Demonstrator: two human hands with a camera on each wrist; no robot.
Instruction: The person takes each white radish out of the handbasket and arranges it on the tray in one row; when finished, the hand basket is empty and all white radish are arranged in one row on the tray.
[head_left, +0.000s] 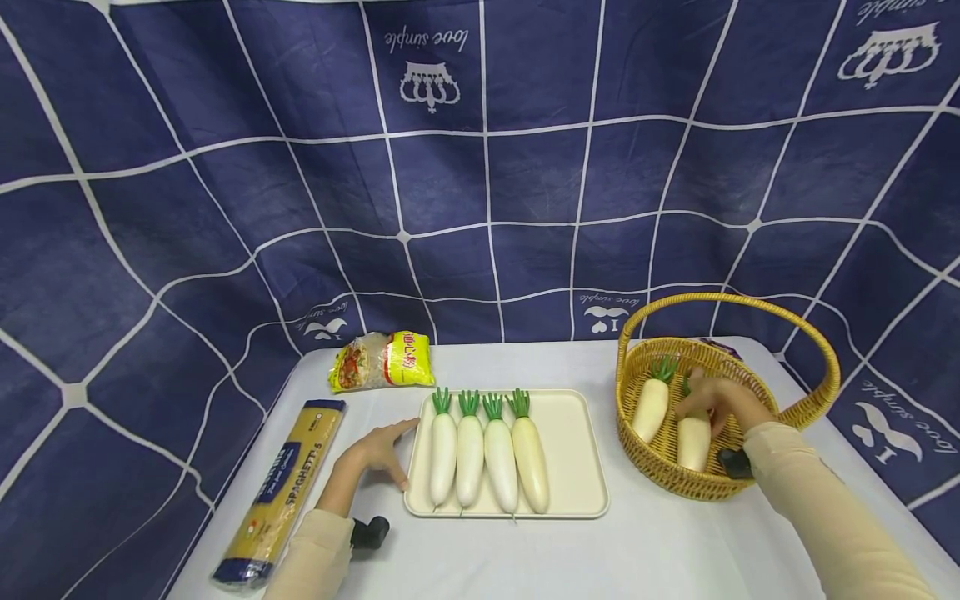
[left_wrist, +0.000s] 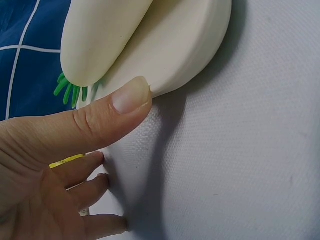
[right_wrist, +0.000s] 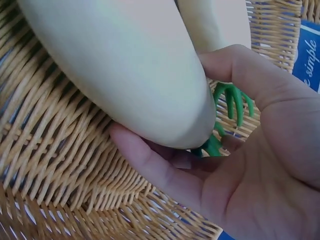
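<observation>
In the wicker basket (head_left: 660,479) at the right, my right hand (head_left: 722,396) grips a white radish (head_left: 693,442) near its leafy end. The right wrist view shows thumb and fingers curled around that radish (right_wrist: 135,75), its green leaves (right_wrist: 212,145) partly behind the hand. A second white radish (head_left: 651,408) lies to its left in the basket. My left hand (head_left: 378,454) is at the left edge of a cream tray (head_left: 573,454), fingers spread, its thumb (left_wrist: 130,97) touching the rim. Several white radishes (head_left: 470,458) with green tops lie side by side on the tray's left part.
A spaghetti pack (head_left: 281,492) lies at the table's left side. Behind the tray is a yellow and clear food bag (head_left: 382,361). The basket's tall handle (head_left: 727,298) arches over it. A blue checked cloth (head_left: 532,183) hangs behind the white table (head_left: 570,558).
</observation>
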